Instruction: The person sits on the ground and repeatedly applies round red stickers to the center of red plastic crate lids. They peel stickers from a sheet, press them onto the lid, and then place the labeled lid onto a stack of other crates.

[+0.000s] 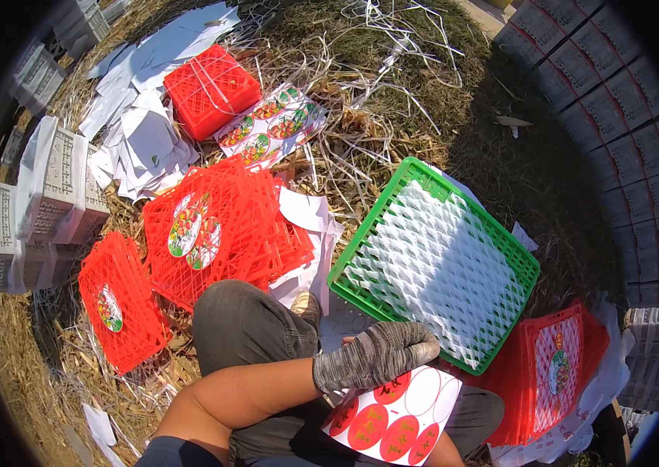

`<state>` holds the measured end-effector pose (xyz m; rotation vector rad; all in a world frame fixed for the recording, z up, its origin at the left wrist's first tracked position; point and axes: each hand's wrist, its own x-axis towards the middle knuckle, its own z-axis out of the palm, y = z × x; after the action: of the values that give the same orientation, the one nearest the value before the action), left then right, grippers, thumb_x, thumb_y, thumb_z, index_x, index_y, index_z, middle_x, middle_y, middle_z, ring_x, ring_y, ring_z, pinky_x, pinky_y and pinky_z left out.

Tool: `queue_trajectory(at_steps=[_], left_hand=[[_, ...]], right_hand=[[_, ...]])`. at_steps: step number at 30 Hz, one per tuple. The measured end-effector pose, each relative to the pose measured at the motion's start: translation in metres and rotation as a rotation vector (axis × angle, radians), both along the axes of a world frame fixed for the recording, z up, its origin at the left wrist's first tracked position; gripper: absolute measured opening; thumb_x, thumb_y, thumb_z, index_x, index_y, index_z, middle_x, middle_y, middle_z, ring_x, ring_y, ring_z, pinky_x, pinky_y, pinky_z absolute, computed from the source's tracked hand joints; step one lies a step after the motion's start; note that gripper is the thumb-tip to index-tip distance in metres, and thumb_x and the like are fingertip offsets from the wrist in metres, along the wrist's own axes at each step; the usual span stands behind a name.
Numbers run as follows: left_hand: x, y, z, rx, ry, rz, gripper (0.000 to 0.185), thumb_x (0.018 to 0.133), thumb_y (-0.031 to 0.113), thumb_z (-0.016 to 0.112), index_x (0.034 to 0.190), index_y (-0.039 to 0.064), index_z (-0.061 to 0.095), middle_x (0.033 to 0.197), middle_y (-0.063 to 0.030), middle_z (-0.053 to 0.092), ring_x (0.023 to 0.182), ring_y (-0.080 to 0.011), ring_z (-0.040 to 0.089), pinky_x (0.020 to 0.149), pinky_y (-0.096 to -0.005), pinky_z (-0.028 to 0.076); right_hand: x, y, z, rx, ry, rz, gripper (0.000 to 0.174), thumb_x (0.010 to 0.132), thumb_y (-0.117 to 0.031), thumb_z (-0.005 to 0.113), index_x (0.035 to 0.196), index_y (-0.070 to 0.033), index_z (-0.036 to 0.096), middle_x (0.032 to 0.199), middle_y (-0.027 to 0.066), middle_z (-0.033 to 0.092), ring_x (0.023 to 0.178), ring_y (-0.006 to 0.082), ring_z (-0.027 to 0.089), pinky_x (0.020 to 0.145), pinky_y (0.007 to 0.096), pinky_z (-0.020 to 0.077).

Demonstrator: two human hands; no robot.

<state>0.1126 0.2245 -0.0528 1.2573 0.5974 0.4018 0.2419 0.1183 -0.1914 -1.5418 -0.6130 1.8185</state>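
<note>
In a grey knit glove, my left hand [379,355] is closed over the top edge of a sticker sheet [394,412]. Round red stickers with gold writing fill part of the sheet, and a few circles on it are plain white. My right forearm [445,450] shows below the sheet, while the right hand itself is hidden. Just beyond the glove lies a green plastic crate [338,274], tilted in view and lined with white foam netting [431,257]. A bare fingertip [348,340] peeks out behind the glove; whose hand it belongs to is unclear.
Red plastic lattice panels with oval fruit labels lie left [122,303] and front-left [218,222]. Beyond is a strapped red stack [212,87], beside a fruit-label sheet [274,125] and white paper [148,128]. Red crates [545,373] stand right. Wrapped stacks [55,181] and a crate wall [615,128] flank the straw.
</note>
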Motion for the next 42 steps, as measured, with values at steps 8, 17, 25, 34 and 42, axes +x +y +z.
queue_trajectory(at_steps=[8,17,25,34,42], left_hand=[[-0.032,0.034,-0.002,0.729,-0.219,0.718,0.027,0.102,0.019,0.048,0.116,0.001,0.062,0.107,-0.0137,0.064,0.099,-0.0252,0.062,0.091,-0.0322,0.048],[-0.088,0.061,-0.011,-0.369,-0.152,0.822,0.03,0.103,0.024,0.046,0.115,0.001,0.062,0.103,-0.0075,0.065,0.098,-0.014,0.061,0.091,-0.0305,0.048],[-0.074,0.058,-0.016,0.659,0.714,0.802,0.041,0.085,0.011,0.061,0.126,0.014,0.063,0.128,-0.0141,0.06,0.114,-0.0366,0.053,0.098,-0.0589,0.034],[-0.081,0.095,0.023,-0.502,0.112,0.783,0.027,0.097,0.019,0.052,0.116,0.008,0.068,0.105,-0.014,0.067,0.101,-0.0252,0.062,0.091,-0.0408,0.047],[-0.058,0.089,0.015,-0.115,-0.18,0.481,0.028,0.102,0.02,0.048,0.12,0.002,0.061,0.112,-0.0109,0.062,0.104,-0.0202,0.06,0.093,-0.0317,0.046]], right_hand=[[-0.136,0.14,-0.043,0.412,-0.589,0.698,0.034,0.091,-0.026,0.064,0.114,0.0,0.067,0.103,0.0189,0.071,0.092,0.03,0.07,0.083,0.0378,0.0535],[-0.21,0.301,-0.099,0.876,-0.867,0.8,0.026,0.086,-0.024,0.069,0.111,-0.014,0.071,0.129,0.0161,0.059,0.121,0.0336,0.052,0.101,0.0424,0.0455],[-0.26,0.375,-0.175,0.249,-0.465,0.361,0.079,0.086,-0.023,0.075,0.146,0.007,0.034,0.124,0.022,0.059,0.105,0.024,0.063,0.09,0.0338,0.0508],[-0.235,0.358,-0.1,0.205,-0.109,0.417,0.038,0.088,-0.022,0.074,0.113,0.004,0.065,0.079,0.002,0.064,0.068,0.0099,0.058,0.062,0.0263,0.0482],[-0.184,0.278,-0.012,0.109,0.07,0.301,0.025,0.097,-0.02,0.062,0.112,0.0,0.066,0.087,0.0047,0.067,0.074,0.0122,0.064,0.065,0.0278,0.055]])
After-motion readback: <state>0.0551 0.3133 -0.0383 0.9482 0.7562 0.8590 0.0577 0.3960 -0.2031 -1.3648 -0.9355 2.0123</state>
